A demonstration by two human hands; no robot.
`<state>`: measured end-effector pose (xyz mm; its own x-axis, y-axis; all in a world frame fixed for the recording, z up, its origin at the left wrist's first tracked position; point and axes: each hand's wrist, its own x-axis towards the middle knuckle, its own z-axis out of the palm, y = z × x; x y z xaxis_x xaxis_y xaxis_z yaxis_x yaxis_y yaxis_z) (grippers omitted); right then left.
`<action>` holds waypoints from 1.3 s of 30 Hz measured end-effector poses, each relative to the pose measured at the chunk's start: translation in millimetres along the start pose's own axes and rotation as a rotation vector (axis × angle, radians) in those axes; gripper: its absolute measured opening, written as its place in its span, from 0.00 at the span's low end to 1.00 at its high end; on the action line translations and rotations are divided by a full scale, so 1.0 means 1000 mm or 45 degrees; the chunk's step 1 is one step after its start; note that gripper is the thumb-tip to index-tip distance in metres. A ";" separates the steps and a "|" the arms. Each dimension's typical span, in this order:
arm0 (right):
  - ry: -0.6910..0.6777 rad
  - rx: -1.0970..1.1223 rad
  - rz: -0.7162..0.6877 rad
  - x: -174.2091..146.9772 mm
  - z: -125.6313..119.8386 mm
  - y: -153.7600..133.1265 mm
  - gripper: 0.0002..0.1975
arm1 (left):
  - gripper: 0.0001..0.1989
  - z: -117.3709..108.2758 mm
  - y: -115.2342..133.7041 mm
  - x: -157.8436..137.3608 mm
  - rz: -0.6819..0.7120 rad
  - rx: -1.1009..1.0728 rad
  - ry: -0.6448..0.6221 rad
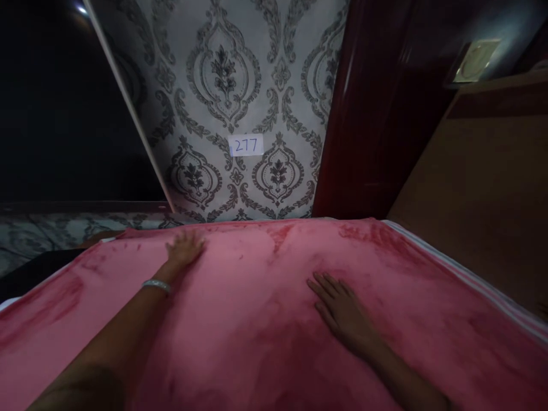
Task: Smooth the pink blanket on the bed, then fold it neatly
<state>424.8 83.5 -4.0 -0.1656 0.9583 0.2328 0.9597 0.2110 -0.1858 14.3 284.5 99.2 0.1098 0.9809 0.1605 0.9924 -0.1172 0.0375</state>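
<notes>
A pink plush cloth (240, 297) lies spread over a wide flat surface, with darker brushed patches across its pile. Near its far edge, my left hand (185, 249) is laid on the cloth with the fingers spread, a little blurred. A silver bangle (156, 284) circles that wrist. Farther right and closer to me, my right hand (340, 311) rests flat on the same cloth, fingers stretched out. Neither hand holds anything.
Patterned wallpaper (240, 80) with a paper label (246, 145) reading 277 stands behind the cloth. A dark glossy panel (72, 114) is at the left, a dark red post (359, 114) right of centre, and a brown panel (483, 188) at the right. Striped edging (462, 273) shows along the cloth's right side.
</notes>
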 end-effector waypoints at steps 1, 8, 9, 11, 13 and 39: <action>-0.013 0.010 0.009 -0.001 -0.001 -0.001 0.26 | 0.34 0.004 0.017 -0.001 0.038 0.000 -0.050; -0.156 0.074 0.073 0.021 -0.025 -0.003 0.25 | 0.34 0.045 0.124 -0.027 0.343 -0.011 -0.205; -0.143 0.083 0.064 0.032 -0.030 -0.009 0.25 | 0.33 0.050 0.128 -0.030 0.325 -0.008 -0.174; -0.068 0.109 -0.007 0.056 -0.034 -0.026 0.26 | 0.33 0.055 0.128 -0.033 0.318 -0.009 -0.134; -0.033 0.155 -0.171 0.082 -0.031 -0.050 0.28 | 0.32 0.056 0.124 -0.032 0.329 -0.019 -0.138; -0.131 -0.311 1.129 0.069 -0.075 0.228 0.29 | 0.31 0.060 0.116 -0.018 0.339 -0.002 -0.153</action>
<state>648.9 182.7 41.7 0.6442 0.7647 0.0137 0.7644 -0.6431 -0.0460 131.1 262.1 41.1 0.3726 0.9268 0.0466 0.9276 -0.3734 0.0111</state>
